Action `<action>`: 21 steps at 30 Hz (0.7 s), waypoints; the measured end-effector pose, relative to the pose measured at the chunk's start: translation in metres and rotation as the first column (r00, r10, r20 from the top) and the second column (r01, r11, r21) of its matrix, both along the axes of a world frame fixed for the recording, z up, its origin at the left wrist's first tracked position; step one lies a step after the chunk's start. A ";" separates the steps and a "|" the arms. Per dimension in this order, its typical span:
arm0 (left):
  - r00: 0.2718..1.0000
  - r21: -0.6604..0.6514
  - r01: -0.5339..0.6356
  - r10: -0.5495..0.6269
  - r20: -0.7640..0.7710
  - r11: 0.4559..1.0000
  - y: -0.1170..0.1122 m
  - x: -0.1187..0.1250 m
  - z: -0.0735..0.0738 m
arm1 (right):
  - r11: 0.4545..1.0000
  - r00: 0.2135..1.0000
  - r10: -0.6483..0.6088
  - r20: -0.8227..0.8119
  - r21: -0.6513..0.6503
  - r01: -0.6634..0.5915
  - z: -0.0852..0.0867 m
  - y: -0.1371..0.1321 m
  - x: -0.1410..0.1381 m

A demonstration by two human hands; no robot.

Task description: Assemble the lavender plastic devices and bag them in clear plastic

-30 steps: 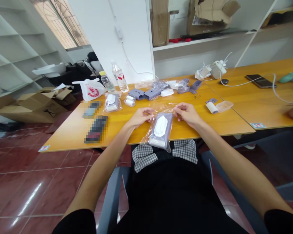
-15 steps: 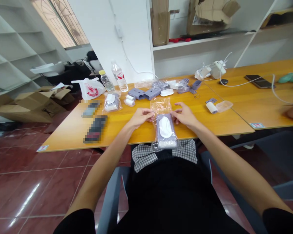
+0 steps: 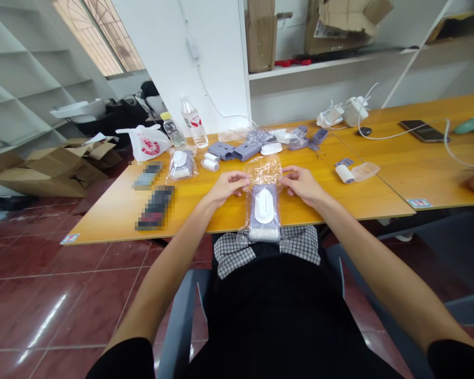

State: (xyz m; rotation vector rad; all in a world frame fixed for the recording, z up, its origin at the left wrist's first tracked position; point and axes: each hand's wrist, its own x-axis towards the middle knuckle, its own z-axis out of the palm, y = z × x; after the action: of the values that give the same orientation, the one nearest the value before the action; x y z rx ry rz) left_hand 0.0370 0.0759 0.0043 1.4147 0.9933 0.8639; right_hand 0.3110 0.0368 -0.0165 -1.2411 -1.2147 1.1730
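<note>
A clear plastic bag lies at the table's front edge, its upper part creased and flat. Inside its lower part sits a purple-grey case with a white oval piece on top and a white roller at the near end. My left hand pinches the bag's left edge between thumb and fingers. On the opposite edge, my right hand pinches the plastic the same way. The bag's bottom end hangs slightly over the edge towards my lap.
Another bagged piece, white rollers and purple-grey shells lie beyond my hands. Water bottles and a plastic bag with red print stand back left. A roller and clear tray lie right.
The bag has straightened, its lower end swinging slightly left. My right hand has moved a little to the right and up along the bag's edge.
</note>
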 end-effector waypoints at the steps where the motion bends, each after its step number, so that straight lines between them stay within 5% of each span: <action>1: 1.000 -0.005 -0.005 0.005 0.005 1.000 0.000 0.000 0.001 | 1.000 1.000 0.004 0.009 -0.005 -0.004 0.000 -0.001 0.000; 4: 0.997 0.003 -0.078 0.078 0.015 0.997 0.000 0.003 0.000 | 0.995 0.981 -0.081 0.176 0.065 0.070 0.004 -0.006 -0.003; 6: 0.991 0.012 -0.131 0.131 0.008 0.991 0.001 0.004 -0.001 | 0.958 0.911 -0.221 0.349 0.251 0.136 0.009 -0.014 -0.011; 9: 0.987 0.021 -0.163 0.163 -0.005 0.986 0.004 0.006 -0.004 | 0.868 0.811 -0.310 0.497 0.496 0.028 0.018 -0.030 -0.029; 15: 0.965 0.090 -0.262 0.263 0.003 0.961 0.007 0.008 -0.009 | 0.931 0.719 -0.150 0.678 0.342 -0.128 0.022 -0.044 -0.046; 21: 0.955 0.082 -0.297 0.298 0.003 0.951 0.007 0.006 -0.007 | 0.931 0.861 -0.071 0.504 0.344 -0.124 0.009 -0.026 -0.038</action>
State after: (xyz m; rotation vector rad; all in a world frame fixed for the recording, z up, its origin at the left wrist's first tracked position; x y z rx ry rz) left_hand 0.0425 0.0831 -0.0023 1.3566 1.2107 1.1308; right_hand 0.2734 0.0104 -0.0071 -1.2824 -1.7579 0.5928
